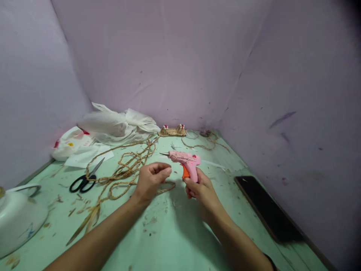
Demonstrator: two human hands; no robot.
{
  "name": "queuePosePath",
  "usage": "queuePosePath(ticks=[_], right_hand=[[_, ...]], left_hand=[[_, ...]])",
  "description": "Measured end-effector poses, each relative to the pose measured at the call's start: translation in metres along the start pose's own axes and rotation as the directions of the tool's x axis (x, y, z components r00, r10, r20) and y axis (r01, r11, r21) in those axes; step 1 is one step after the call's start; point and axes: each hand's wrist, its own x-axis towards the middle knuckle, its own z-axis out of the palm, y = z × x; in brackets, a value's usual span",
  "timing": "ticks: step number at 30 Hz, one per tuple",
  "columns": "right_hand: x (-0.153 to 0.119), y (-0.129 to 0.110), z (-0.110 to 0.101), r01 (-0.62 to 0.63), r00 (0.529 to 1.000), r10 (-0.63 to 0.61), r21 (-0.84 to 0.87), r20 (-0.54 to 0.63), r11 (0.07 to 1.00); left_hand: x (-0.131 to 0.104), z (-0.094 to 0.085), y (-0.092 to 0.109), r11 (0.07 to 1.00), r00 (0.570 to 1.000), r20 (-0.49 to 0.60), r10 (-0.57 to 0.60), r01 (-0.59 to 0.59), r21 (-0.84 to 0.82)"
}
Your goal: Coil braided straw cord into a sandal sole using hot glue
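Note:
My right hand (199,188) is wrapped round the handle of a pink hot glue gun (184,158), whose orange trigger (185,172) shows in front of the fingers. The metal nozzle points left, with a clear glue stick (211,164) trailing from the back. Just below the nozzle is my left hand (153,178), its thumb and fingers drawn together in a pinch; what they hold, if anything, I cannot make out. A braided natural-fibre cord (126,171) lies in loose loops behind and left of that hand, and one loop passes beneath it. Its frayed end (90,218) spreads toward me.
Black-handled scissors (88,178) lie at left, partly under the cord. A white rounded vessel (19,222) stands front left, a black phone (266,207) at right. White plastic bags (121,124) and a woven cord piece with red-white decorations (173,131) sit by the back wall.

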Motion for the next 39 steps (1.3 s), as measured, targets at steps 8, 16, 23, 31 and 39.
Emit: queuePosePath(ticks=[8,16,23,31,39], right_hand=[[-0.003,0.01,0.007,0.065,0.997,-0.07,-0.11,-0.043,0.992],[-0.009,0.014,0.009,0.096,0.993,-0.105,-0.161,-0.05,0.982],[-0.005,0.009,0.009,0.043,0.999,-0.042,-0.069,0.017,0.997],[-0.004,0.009,0.009,-0.007,0.992,0.005,0.017,0.124,1.0],[0.0,0.004,-0.005,0.226,0.973,-0.221,-0.086,0.071,0.97]], left_hand=[[-0.006,0.012,0.002,0.999,0.998,-0.056,-0.022,0.02,-0.049],[-0.007,0.011,-0.005,0.995,0.992,-0.127,0.014,-0.026,-0.093],[-0.005,0.012,-0.003,0.996,0.991,-0.132,-0.009,-0.003,-0.092],[-0.008,0.013,-0.006,0.999,0.997,-0.067,-0.046,0.046,-0.012],[0.008,-0.003,-0.011,0.998,0.996,-0.089,-0.031,0.036,0.06]])
